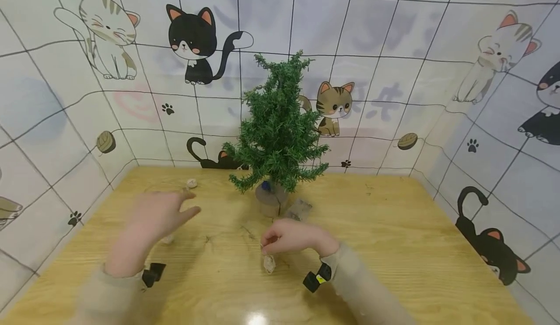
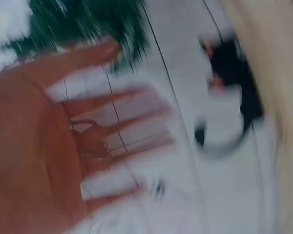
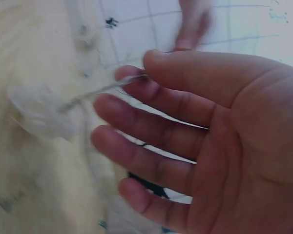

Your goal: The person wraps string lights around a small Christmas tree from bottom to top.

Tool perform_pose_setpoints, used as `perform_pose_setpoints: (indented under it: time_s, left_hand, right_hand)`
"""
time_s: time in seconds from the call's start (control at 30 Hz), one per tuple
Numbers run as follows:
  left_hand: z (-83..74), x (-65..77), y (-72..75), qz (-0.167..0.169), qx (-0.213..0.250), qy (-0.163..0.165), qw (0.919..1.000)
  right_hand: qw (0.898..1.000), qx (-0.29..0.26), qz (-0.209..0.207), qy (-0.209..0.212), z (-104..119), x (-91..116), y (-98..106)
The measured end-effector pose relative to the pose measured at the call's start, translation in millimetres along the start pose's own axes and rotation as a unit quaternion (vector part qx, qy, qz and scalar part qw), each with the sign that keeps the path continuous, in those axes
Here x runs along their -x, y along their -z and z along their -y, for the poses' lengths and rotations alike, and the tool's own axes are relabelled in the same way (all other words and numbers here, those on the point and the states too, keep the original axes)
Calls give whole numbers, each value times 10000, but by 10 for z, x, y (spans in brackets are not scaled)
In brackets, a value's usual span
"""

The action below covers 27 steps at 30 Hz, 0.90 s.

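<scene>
My right hand [image 1: 293,236] pinches a thin string [image 3: 105,90] between thumb and forefinger. From that string hangs a small whitish ornament [image 1: 269,264], blurred in the right wrist view; its exact kind is unclear. Just behind this hand stands a small green artificial Christmas tree [image 1: 280,121] on a round, dull-coloured base [image 1: 269,203]. My left hand [image 1: 153,218] is over the left part of the table, blurred, its fingers extended and holding nothing. In the left wrist view its palm and spread fingers show against the patterned wall, with some branches above the thumb.
One small whitish ornament [image 1: 191,183] lies at the table's back left, and a similar pale piece [image 1: 168,238] sits partly behind my left hand. A flat greyish piece [image 1: 299,210] lies beside the tree base. Loose needle bits [image 1: 207,240] dot the wooden table [image 1: 393,247]. Cat-patterned walls enclose it.
</scene>
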<state>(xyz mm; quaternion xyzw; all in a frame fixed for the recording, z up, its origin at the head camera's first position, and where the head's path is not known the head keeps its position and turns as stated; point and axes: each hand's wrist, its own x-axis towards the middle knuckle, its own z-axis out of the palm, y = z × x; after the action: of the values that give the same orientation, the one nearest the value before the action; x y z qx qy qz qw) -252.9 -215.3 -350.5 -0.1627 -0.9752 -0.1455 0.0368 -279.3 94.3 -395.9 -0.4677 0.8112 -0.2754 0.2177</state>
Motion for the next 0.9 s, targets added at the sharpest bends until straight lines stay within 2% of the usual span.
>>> perform_pose_setpoints:
  time_s: [0.03, 0.07, 0.1, 0.13, 0.2, 0.23, 0.3, 0.37, 0.47, 0.6, 0.73, 0.9]
  left_hand:
    - [-118, -29, -70, -16, 218, -620, 9978]
    - [-221, -65, -162, 54, 469, -1231, 9913]
    - [-305, -102, -266, 230, 786, -1761, 9810]
    - [-370, -139, -368, 515, 1138, -2170, 9681]
    - [-452, -186, -536, 1076, 1557, -2542, 9485]
    - [-463, -198, -595, 1255, 1686, -2608, 9422]
    - [-455, -206, -654, 1500, 1963, -2523, 9356]
    - [-437, -194, -628, 1548, 2173, -2345, 9348]
    - [-414, -142, -490, 1467, 2468, -2169, 9330]
    - [-401, -25, -245, 1138, 2743, -2274, 9274]
    - [-361, 103, -14, 516, 2939, -2502, 9211]
    - [-275, 243, 247, -417, 3143, -2509, 9146]
  right_hand:
    - [10000, 44, -86, 0, -3, -15, -21]
    - [9999, 62, -154, 6, -7, -27, -39]
    - [9997, 52, -222, 20, -7, -36, -55]
    - [9996, 49, -274, 63, -5, -43, -68]
    - [9992, -5, -372, 143, 11, -50, -83]
    - [9990, -34, -408, 189, 22, -51, -85]
    - [9986, -111, -471, 229, 49, -50, -79]
    - [9983, -192, -507, 206, 62, -48, -66]
    - [9981, -287, -518, 164, 65, -78, -51]
    - [9977, -487, -377, 270, 58, -121, -66]
    - [9952, -880, -278, 316, 55, -90, -84]
    - [9903, -1162, -742, 163, 36, 12, -60]
